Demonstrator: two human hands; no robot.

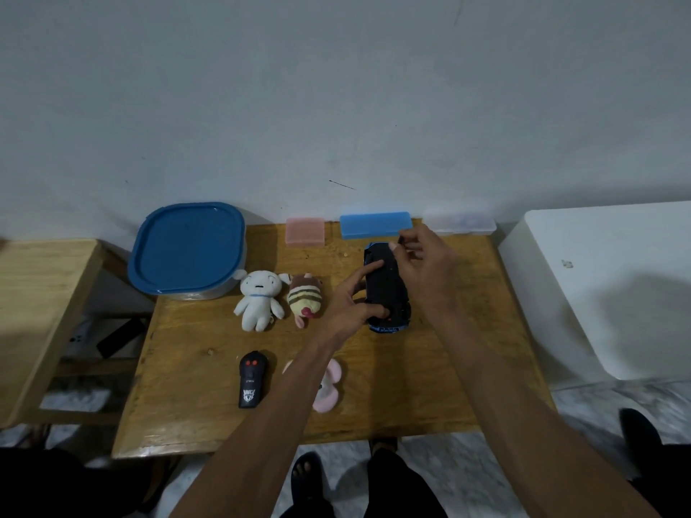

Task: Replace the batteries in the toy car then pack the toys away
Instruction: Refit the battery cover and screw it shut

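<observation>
The toy car (387, 289) lies belly-up on the bench (209, 416), long axis running away from the person, left hand (355, 299) gripping its near end and flank while right hand (424, 267) pinches something small over its far end.

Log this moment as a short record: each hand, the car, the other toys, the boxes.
left hand: grip on the near end of the toy car, index finger laid along its underside
right hand: pinches something small and dark at the car's far end; what it is cannot be told
car: upside down on the wooden table
remote: flat near the front edge
soft toys: white, striped, pink partly under the left arm
boxes: blue-lidded tub, pink case, blue case, clear case along the wall
</observation>
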